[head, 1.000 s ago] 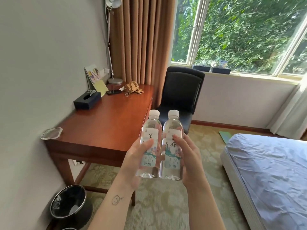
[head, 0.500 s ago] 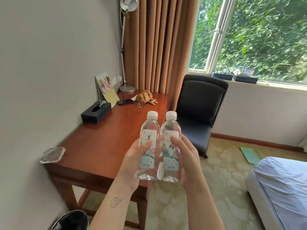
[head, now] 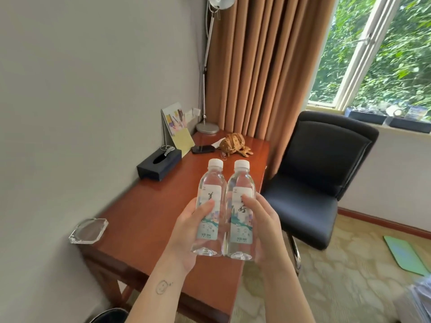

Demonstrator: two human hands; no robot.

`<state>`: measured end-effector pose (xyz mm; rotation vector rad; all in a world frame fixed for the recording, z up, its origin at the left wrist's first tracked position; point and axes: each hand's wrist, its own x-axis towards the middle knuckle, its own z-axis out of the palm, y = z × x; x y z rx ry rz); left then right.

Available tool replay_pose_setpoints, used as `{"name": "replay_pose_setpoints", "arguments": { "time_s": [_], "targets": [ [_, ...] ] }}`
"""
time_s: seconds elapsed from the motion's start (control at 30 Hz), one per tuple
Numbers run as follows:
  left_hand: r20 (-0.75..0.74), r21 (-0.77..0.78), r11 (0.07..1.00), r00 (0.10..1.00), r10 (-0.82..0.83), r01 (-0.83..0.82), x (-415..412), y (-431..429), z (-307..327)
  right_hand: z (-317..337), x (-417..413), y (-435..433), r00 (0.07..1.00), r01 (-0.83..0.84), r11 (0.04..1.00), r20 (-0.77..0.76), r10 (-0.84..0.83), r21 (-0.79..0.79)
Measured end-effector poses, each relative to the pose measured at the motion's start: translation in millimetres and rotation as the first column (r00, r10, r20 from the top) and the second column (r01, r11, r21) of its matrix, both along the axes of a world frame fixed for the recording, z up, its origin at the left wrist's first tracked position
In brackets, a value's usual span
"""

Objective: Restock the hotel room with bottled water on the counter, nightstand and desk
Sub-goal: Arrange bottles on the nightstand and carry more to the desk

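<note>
While mid-frame over the glossy red-brown wooden table (head: pixel 144 217), left hand (head: pixel 186 231) fingers wrap one clear white-capped plastic bottle (head: pixel 211 183), right hand (head: pixel 265 229) fingers its twin bottle (head: pixel 240 183).

Reddish-brown wooden desk (head: pixel 149 206). Clear plastic water bottles (head: pixel 211 187): white caps, white labels printed teal and pastel. Tan pleated curtain (head: pixel 263 66). Black padded chair (head: pixel 314 171). Beige floral-patterned carpet (head: pixel 338 287).

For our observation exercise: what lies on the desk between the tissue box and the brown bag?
A black phone lies flat on the desk between the tissue box and the brown bag, shown in the head view.
</note>
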<state>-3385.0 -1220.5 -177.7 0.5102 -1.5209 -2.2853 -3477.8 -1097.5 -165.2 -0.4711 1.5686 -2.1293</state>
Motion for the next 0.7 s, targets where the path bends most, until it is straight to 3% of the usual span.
{"name": "replay_pose_setpoints", "arguments": {
  "time_s": [0.33, 0.7],
  "targets": [
    [0.014, 0.021, 0.969, 0.969, 0.246, -0.247, -64.8, -32.3, -8.8, -3.7, -92.1, -57.8, 0.97, -0.244, 0.969, 0.025, 0.244, 0.029],
    [0.027, 0.078, 0.85, 0.853, 0.52, -0.521, -116.7, -35.0, -12.0, -6.2, -168.9, -102.8, 0.85, -0.525, 0.85, 0.054, 0.523, 0.032]
  ]
}}
